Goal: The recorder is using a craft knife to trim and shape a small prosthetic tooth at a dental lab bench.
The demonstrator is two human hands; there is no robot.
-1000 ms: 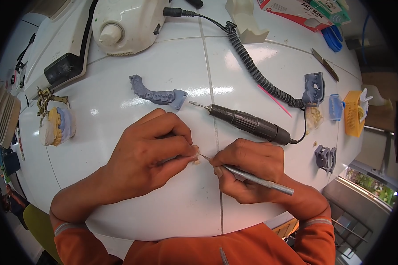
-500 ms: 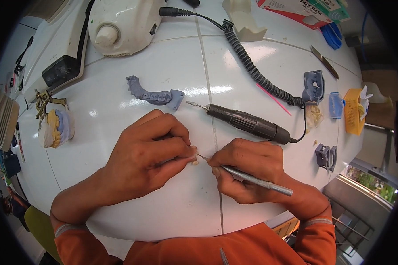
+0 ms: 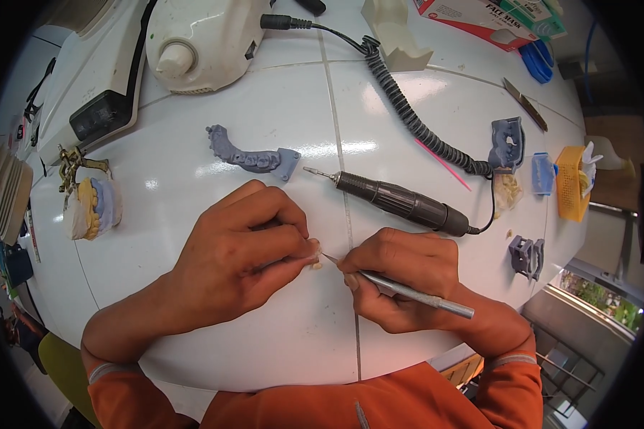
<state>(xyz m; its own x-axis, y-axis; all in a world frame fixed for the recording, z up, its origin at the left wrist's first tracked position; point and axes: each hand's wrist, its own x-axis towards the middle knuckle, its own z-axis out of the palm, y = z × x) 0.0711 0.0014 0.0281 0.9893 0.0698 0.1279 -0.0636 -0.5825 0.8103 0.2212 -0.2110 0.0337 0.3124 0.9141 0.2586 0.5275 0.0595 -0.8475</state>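
Note:
My left hand [image 3: 240, 250] is closed in a pinch, thumb and forefinger on a tiny tooth-coloured piece that is mostly hidden by the fingertips; it looks like a dental crown. A cream-coloured bit [image 3: 316, 265] shows just below those fingertips. Held like a pen in my right hand [image 3: 404, 272] is a silver craft knife [image 3: 440, 302], its thin pointed blade beside the pinched piece. Whether the tip touches it I cannot tell. Beyond both hands lie a dark handpiece [image 3: 401, 202] with a bur and a grey dental arch model [image 3: 247, 159].
A white control unit [image 3: 200, 50] stands at the back left; a coiled black cord [image 3: 408, 107] runs to the handpiece. An articulator with a plaster model [image 3: 89, 207] is at left. Grey model parts [image 3: 527, 256], a yellow basket [image 3: 571, 182] and a loose blade [image 3: 524, 104] lie right.
The knife tip and my right hand have shifted very slightly. My left hand keeps its pinch, and the view has moved a little.

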